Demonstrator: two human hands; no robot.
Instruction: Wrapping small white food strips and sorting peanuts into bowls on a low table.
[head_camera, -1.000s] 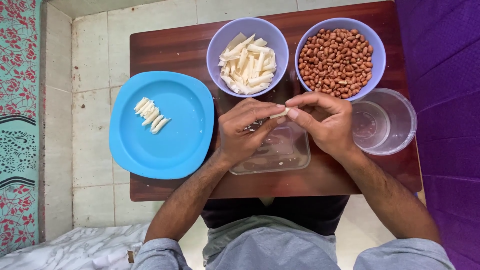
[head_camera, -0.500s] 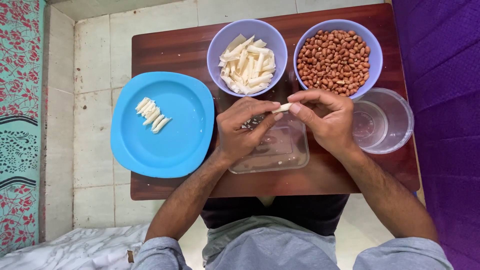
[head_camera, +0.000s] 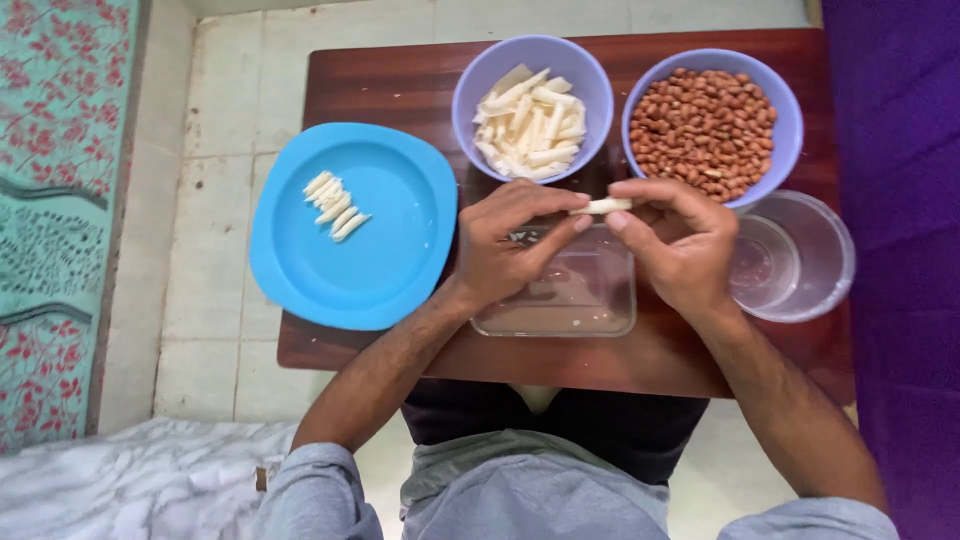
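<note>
Both my hands pinch one small white pastry roll (head_camera: 603, 206) between their fingertips, my left hand (head_camera: 510, 246) at its left end and my right hand (head_camera: 680, 246) at its right end. They hover over a clear rectangular container (head_camera: 585, 310) on the dark wooden table (head_camera: 380, 90). Just behind the hands stand a lilac bowl of white pastry strips (head_camera: 532, 110) and a lilac bowl of brown peanuts (head_camera: 712, 120). To the left lies a blue plate (head_camera: 385, 260) with a short row of finished white rolls (head_camera: 335, 204).
A clear round plastic tub (head_camera: 800, 255) with a smaller one inside sits at the table's right edge. Purple fabric (head_camera: 900, 200) runs along the right. Pale floor tiles (head_camera: 215, 200), a patterned teal cloth (head_camera: 60, 200) and a white marbled sheet (head_camera: 130, 480) lie left and below.
The roll between my fingertips now shows longer and lies level. The view has shifted, so everything sits further right and the plate appears tilted.
</note>
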